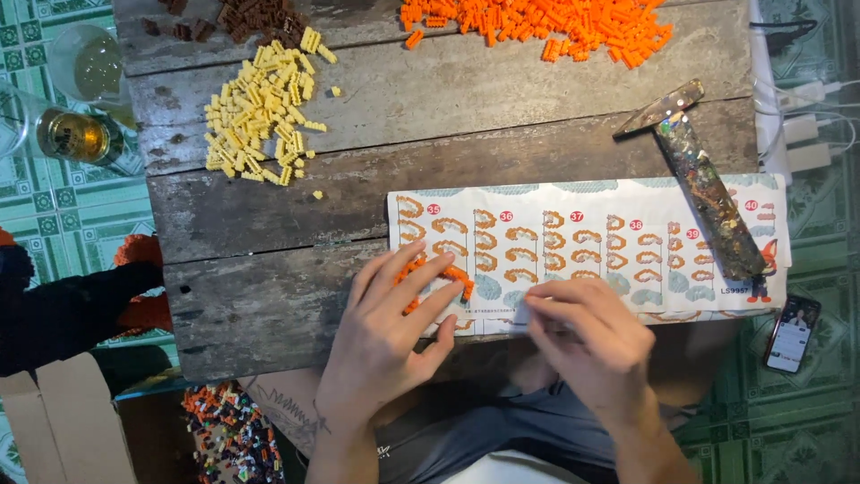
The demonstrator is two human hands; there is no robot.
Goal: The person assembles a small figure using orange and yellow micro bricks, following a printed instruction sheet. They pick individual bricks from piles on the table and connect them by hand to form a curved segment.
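1. Here my left hand [385, 327] lies flat, fingers spread, pressing the small orange brick build [439, 273] onto the instruction sheet [582, 242].
2. My right hand [587, 336] pinches at the sheet's near edge; whether it holds a brick, I cannot tell.
3. I judge I'm mid-assembly; the next piece needs careful alignment.
4. The hammer [703, 184] weighs down the sheet's right end.

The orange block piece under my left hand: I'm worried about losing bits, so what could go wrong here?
1. The orange block piece lies near the wooden table front edge; a slip of the left hand might push it off.
2. The right hand covers part of the instruction sheet, so a step could be misread.
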